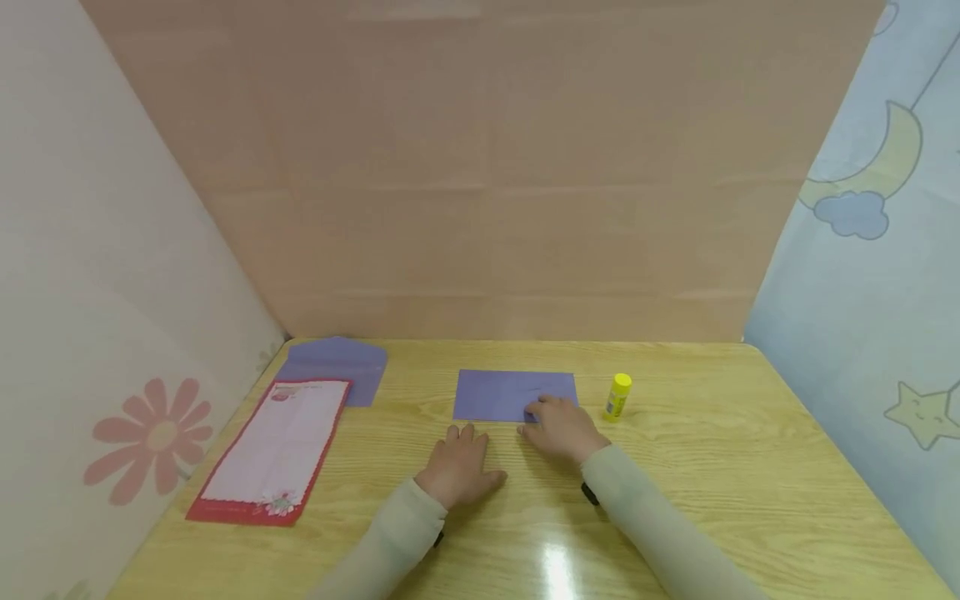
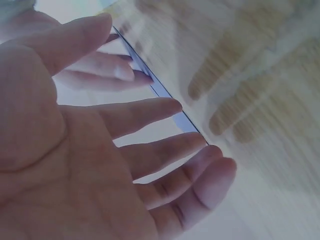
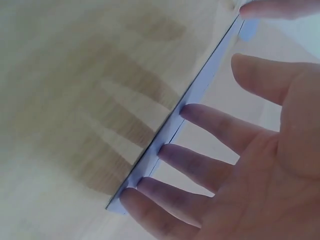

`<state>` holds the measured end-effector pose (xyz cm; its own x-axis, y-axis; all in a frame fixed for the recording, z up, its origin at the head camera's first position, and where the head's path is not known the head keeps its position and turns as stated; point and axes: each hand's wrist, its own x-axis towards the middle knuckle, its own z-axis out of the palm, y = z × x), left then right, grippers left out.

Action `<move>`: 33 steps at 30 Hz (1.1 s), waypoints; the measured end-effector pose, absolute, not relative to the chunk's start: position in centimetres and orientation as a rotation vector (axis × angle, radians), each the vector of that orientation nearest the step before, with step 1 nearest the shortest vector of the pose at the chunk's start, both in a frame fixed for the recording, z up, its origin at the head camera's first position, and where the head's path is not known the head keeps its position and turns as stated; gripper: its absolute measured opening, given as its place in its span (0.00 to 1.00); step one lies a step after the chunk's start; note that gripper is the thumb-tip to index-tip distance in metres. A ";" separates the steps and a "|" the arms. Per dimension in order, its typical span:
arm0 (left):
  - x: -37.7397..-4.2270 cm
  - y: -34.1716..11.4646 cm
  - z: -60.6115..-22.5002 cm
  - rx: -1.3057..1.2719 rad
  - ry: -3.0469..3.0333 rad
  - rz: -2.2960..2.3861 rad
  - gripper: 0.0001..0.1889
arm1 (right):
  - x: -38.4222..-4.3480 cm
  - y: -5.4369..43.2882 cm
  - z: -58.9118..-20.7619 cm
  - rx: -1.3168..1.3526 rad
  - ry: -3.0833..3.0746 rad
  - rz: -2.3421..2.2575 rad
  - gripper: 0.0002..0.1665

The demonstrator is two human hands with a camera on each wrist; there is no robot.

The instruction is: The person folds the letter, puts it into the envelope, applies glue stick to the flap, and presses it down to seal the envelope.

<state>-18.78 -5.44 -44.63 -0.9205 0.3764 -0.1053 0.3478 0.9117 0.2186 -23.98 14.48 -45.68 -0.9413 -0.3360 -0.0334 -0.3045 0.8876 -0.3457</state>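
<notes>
Got a flat rectangle of purple paper (image 1: pixel 487 396) lying near the middle of a light wood-grain table (image 1: pixel 697 500), long edges running left to right. Over its front right corner: a bare right hand (image 1: pixel 561 428), palm down, fingers spread and relaxed, fingertips touching the paper. Just short of the front edge, more to the left: a bare left hand (image 1: pixel 460 471), also palm down, fingers spread and fairly straight. Can't really tell about contact between those left fingertips and the paper, even from the left wrist view. Both hands near but apart, with pale long sleeves (image 1: pixel 401 533) above. Just past the right end of the purple paper, a small yellow cylindrical glue stick (image 1: pixel 618 397), standing upright. Way over left, a red-bordered sheet of pinkish-white letter paper (image 1: pixel 273 442) with a flower print at the bottom, overlapping an open-flapped purple paper envelope (image 1: pixel 333 358). Behind everything, a big tan paper backdrop (image 1: pixel 510 167).
</notes>
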 end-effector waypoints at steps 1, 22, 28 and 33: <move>-18.7 -5.4 -44.6 0.574 2.928 0.292 0.34 | -24.3 14.4 -45.7 -0.496 2.961 -0.521 0.27; -17.9 -5.8 -44.5 0.706 2.891 0.346 0.29 | -29.1 14.9 -46.2 -0.418 2.896 -0.586 0.34; -18.1 -6.4 -44.4 0.672 2.899 0.387 0.28 | -28.3 15.2 -46.0 -0.537 2.924 -0.694 0.30; -18.8 -7.6 -44.3 0.422 3.023 0.464 0.28 | -26.8 15.0 -45.0 -0.662 2.873 -0.846 0.28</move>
